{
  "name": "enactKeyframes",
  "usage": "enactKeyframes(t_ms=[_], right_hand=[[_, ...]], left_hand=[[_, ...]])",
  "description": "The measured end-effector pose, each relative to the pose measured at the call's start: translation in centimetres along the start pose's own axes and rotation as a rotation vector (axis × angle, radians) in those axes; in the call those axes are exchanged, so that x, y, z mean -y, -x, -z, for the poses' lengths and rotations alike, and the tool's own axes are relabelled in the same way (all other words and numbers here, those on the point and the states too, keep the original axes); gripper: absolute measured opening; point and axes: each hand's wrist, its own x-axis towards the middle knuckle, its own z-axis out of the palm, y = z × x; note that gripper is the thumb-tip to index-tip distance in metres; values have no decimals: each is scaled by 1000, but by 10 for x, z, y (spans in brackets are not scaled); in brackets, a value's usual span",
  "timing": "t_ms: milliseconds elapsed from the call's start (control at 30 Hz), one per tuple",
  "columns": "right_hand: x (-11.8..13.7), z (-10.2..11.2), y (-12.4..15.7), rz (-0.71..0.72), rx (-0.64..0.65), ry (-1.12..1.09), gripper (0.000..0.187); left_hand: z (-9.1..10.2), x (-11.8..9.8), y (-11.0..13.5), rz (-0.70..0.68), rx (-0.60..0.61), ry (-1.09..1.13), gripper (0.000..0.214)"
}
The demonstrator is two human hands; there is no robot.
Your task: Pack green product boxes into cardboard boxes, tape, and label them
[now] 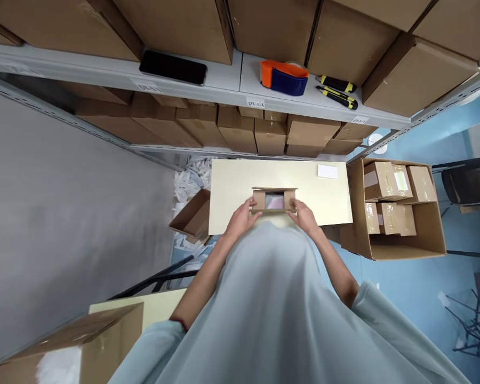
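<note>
A small open cardboard box [274, 193] sits on the near edge of a cream table [240, 181], with a pale pinkish bagged item inside. My left hand [242, 216] grips the box's left side, fingers curled over its flap. My right hand [305, 215] grips its right side the same way. My light grey top hides the table's near edge just below the box.
A white card [327, 171] lies at the table's far right. A large open carton [400, 210] holding several taped boxes stands to the right. An empty open box [192, 216] and paper scraps lie left. The shelf [224, 74] above holds a phone [173, 67], tape dispenser [285, 77] and utility knives [338, 90].
</note>
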Motion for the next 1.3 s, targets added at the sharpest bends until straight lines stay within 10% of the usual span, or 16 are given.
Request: enactKeyframes(t_ms=[133, 333, 733, 1100, 1300], right_hand=[[5, 6, -23, -74, -185, 60, 80], [-1, 4, -26, -42, -80, 85, 35], [-10, -16, -16, -167, -144, -105, 31], [9, 5, -34, -192, -23, 36, 24], [19, 62, -92, 148, -504, 19, 16]], left_hand=[[9, -8, -25, 8, -146, -71, 100], [11, -13, -28, -20, -67, -135, 27], [-25, -21, -23, 274, -158, -79, 27], [-16, -28, -28, 237, -164, -129, 24], [31, -48, -89, -55, -395, -119, 30]])
